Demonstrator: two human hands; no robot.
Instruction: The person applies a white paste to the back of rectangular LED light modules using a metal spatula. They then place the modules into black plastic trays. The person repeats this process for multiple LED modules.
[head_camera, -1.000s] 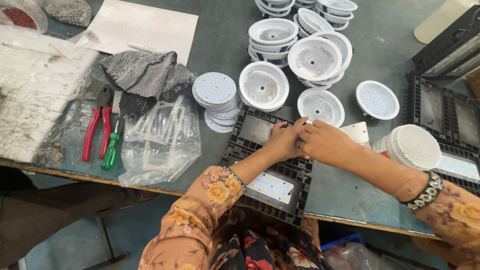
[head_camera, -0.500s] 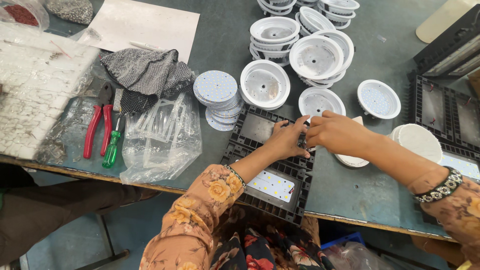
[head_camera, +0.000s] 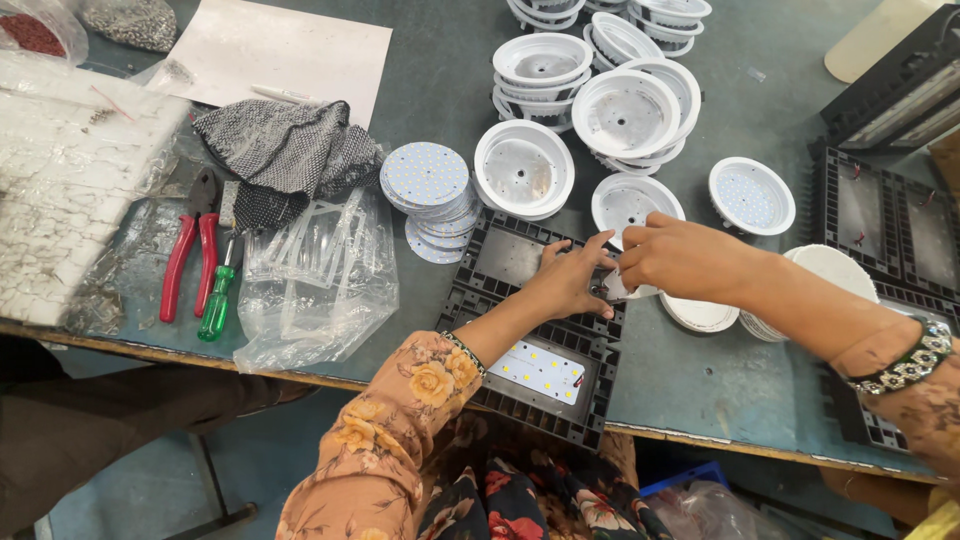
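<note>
Nearest, a black lamp housing (head_camera: 535, 330) overhangs the table edge (head_camera: 700, 440), its lit panel toward the body. Both hands meet at its far end: left hand (head_camera: 565, 285) pressing flat, right hand (head_camera: 680, 260) pinching something small, unclear what. Beyond, white lamp shells (head_camera: 525, 168) crowd the room.

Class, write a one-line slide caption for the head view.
Both hands, left hand and right hand, meet over a black lamp housing beside white round reflectors and red pliers.
</note>
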